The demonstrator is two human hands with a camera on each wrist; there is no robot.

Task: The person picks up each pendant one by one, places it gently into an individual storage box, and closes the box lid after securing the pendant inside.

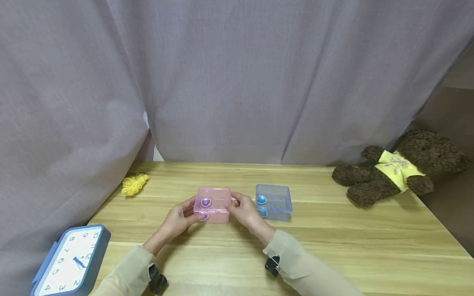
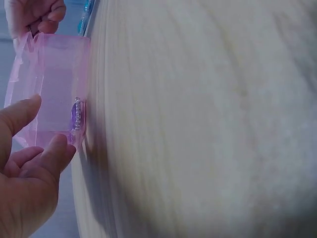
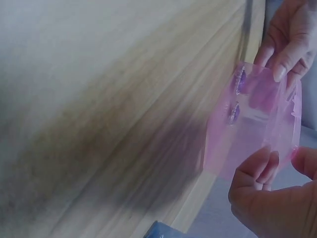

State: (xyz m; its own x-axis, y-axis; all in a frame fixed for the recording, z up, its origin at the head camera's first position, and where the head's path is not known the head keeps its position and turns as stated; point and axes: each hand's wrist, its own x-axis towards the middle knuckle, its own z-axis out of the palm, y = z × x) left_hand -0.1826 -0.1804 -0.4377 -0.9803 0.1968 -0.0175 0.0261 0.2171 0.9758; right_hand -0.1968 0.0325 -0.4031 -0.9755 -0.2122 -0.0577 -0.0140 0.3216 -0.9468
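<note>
A translucent pink plastic box is held between both hands close over the wooden table. My left hand grips its left end, thumb at the front and fingers behind. At the right end, my right hand pinches the box near its upper edge with thumb and fingertips. Through the plastic shows a purple heart-shaped gem with a beaded silver rim, near the left end. The gem lies low in the box in the left wrist view. In the right wrist view, fingertips press along the box's edge.
Right of the pink box stands a translucent blue box with a blue heart gem. Yellow yarn lies back left, a blue-framed clock front left. A brown teddy bear lies at right. Grey curtain hangs behind.
</note>
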